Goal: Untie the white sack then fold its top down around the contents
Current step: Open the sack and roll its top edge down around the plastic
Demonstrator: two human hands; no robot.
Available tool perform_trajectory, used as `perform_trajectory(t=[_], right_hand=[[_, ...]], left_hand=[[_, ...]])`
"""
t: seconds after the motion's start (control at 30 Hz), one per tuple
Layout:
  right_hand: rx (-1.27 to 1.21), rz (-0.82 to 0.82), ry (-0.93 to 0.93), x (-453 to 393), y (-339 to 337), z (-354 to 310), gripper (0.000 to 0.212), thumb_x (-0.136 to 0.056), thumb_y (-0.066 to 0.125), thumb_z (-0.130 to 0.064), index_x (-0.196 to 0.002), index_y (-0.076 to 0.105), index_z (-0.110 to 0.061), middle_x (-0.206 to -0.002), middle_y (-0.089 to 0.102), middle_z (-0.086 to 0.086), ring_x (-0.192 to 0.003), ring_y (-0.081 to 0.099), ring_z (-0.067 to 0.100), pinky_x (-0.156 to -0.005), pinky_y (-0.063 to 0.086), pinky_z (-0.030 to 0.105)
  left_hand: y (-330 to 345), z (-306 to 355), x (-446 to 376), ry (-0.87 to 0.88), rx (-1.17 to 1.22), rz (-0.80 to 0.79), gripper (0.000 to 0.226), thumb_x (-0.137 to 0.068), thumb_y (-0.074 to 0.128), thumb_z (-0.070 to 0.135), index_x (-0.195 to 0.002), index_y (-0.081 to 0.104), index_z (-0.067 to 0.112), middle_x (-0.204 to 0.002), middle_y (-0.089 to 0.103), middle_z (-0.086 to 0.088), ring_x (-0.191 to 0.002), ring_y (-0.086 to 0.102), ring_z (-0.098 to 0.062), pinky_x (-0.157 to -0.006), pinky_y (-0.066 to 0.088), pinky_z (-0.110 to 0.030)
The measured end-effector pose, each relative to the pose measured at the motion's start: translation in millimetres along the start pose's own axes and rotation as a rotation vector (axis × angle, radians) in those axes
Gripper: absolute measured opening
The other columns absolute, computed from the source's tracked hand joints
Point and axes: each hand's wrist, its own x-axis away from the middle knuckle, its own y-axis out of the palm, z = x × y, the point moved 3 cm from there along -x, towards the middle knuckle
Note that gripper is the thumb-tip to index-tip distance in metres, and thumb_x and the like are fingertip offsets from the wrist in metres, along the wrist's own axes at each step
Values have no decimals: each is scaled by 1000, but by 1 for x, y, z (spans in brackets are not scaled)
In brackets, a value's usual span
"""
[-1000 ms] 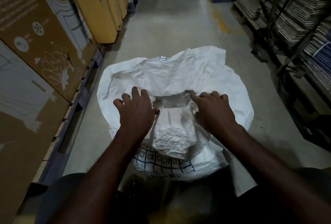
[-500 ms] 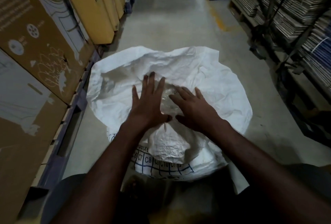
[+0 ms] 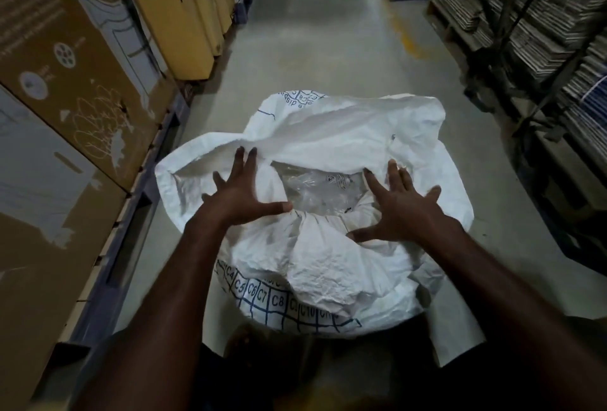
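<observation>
1. The white sack (image 3: 328, 256), of crinkled woven fabric, sits on the smooth concrete floor (image 3: 328, 49) before the person.
2. Its open mouth shows clear, glossy plastic (image 3: 315, 193).
3. The left hand (image 3: 239, 200) and right hand (image 3: 400, 213) press on the fabric, fingers straight and spread.

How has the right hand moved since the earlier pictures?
Yes. The right hand slid right across the white sack, away from the left hand, widening the opening.
</observation>
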Motion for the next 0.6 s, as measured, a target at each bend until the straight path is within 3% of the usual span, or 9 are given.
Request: perform_trajectory(t=[0.1,0.13,0.2,0.27,0.33,0.4,0.5,0.6], right_hand=[[33,85,-30,8,-18,-11,127,-61,65,-95,-164,14,-41,-174,5,13,-162,6,35,-110,12,86],[56,176,-53,12,-28,-18,110,-68,67,-89,-159,31,-40,-168,24,13,-158,19,35,-110,15,85],[65,378,-136,18,-45,-34,69,-85,70,-67,-143,55,-34,-148,50,6,-146,41,32,-114,21,78],[-34,474,-277,16,-53,-51,32,-96,66,-35,-127,68,-28,-136,61,5,-136,54,28,-115,38,61],[-121,437,-398,4,-50,-64,35,-93,59,-13,-122,72,-26,-131,65,4,-129,60,27,-101,53,46],[-107,346,-448,-16,-38,-70,52,-92,56,-7,-137,66,-29,-152,54,6,-142,50,28,-108,50,44],[92,277,-413,-49,-20,-66,70,-98,57,-13,-161,37,-36,-174,16,13,-158,17,43,-126,26,55],[165,309,-294,-71,-20,-61,67,-102,56,-24,-164,31,-29,-174,14,15,-157,-2,54,-125,10,65]], left_hand=[[-9,25,11,64,-129,150,124,-78,84,73,-173,10,46,-184,-2,4,-168,8,-42,-128,14,-73],[-14,35,17,128,-147,241,109,-83,86,62,-171,25,42,-182,19,0,-165,24,-39,-128,24,-67],[-14,50,28,267,-74,386,79,-86,89,44,-157,55,35,-159,59,1,-144,56,-31,-117,46,-52],[-6,65,40,338,28,388,49,-90,86,36,-137,70,34,-130,76,5,-122,69,-26,-103,56,-46],[8,79,48,389,44,253,35,-98,79,36,-132,73,35,-126,78,4,-117,72,-23,-102,57,-45],[23,86,55,428,-62,94,42,-104,70,41,-146,66,32,-139,74,-1,-127,69,-24,-112,51,-43],[38,78,58,415,-256,-63,73,-105,58,63,-168,36,33,-159,60,-1,-151,52,-21,-130,27,-48],[38,73,60,389,-338,-112,90,-94,61,79,-168,34,34,-160,58,-1,-151,49,-22,-130,26,-47]])
